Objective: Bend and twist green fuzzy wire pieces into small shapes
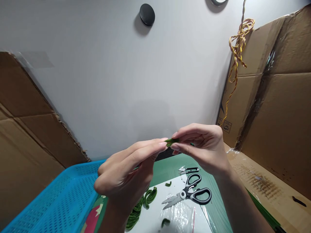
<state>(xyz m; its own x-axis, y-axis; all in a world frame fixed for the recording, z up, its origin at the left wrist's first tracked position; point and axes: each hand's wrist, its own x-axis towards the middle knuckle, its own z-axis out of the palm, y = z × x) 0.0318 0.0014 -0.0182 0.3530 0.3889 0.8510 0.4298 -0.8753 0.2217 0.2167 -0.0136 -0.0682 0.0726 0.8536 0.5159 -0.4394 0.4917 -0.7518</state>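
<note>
My left hand (128,171) and my right hand (201,147) meet at chest height, both pinching a short green fuzzy pipe-cleaner piece (172,140) between thumb and fingertips. Only a small part of the piece shows between the fingers. Below the hands, on a white sheet (155,220), lie more curled green pipe-cleaner pieces (143,205) and two small offcuts. Black-handled scissors (190,194) lie open on the sheet to the right. A small thread snipper (188,170) rests just behind them on the green mat (170,166).
A blue perforated plastic basket (60,200) stands at the lower left. Cardboard panels (274,106) wall in both sides. A twisted yellow-brown cord (236,55) hangs at the upper right. A clear plastic bag (179,216) lies on the sheet. A white wall stands behind.
</note>
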